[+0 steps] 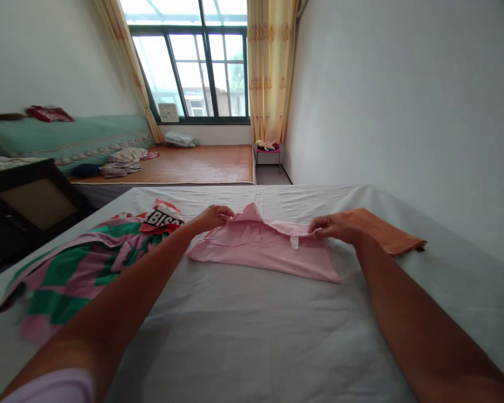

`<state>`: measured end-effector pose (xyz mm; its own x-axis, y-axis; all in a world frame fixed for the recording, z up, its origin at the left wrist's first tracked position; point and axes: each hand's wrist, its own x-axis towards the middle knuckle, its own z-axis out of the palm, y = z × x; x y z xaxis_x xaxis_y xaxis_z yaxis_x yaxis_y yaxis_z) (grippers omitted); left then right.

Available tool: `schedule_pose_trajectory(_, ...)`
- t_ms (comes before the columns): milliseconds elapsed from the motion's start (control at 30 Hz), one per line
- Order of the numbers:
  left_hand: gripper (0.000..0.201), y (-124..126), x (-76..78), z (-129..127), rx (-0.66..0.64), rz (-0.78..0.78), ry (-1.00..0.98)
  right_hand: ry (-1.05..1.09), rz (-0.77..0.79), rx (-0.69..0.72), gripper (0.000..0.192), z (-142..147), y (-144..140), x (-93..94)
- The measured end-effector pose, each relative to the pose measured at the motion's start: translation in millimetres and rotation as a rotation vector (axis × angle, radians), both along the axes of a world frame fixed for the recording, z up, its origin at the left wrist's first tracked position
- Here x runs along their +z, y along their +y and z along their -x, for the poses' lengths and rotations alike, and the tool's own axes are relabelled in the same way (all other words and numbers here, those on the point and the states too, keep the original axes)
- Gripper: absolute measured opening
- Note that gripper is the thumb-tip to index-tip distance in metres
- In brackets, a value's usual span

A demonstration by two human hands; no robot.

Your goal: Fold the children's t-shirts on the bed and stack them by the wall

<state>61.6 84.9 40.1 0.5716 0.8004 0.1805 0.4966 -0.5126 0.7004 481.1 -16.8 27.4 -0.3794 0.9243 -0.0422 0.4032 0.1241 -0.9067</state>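
A pale pink collared shirt [264, 249] lies partly folded on the white bedsheet [252, 336] in front of me. My left hand [212, 217] pinches the shirt's upper left edge near the collar. My right hand [334, 228] grips the upper right edge, beside a small white label. Both arms stretch forward over the sheet. The shirt's collar stands slightly raised between the two hands.
A pink-and-green checked garment [88, 263] and a red piece with black-and-white lettering [163, 218] lie to the left. A folded orange cloth [386, 232] rests right of the shirt. Beyond are a wooden-mat bed [193, 165], a dark cabinet [29, 198], a small stool [267, 150] and a window.
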Motion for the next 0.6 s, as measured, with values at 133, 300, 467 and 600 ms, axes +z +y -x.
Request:
schedule_pose_trajectory(133,0.029,-29,-27.8,21,0.021,-0.167,0.178,-0.192,0.069,0.131,0.039,1,0,-4.9)
schedule_pose_trajectory(300,0.033,-35,-39.5,29,0.141,-0.293,0.047,-0.211,-0.048,0.001,0.042,-1,-6,5.7)
schedule_pose_trajectory(467,0.036,-35,-37.5,36,0.075,-0.271,0.176,-0.300,0.107,0.145,0.047,-4,-22,23.5)
schedule_pose_trajectory(600,0.036,-23,-33.0,44,0.129,-0.257,0.161,-0.349,0.036,-0.080,0.056,-3,-18,23.7)
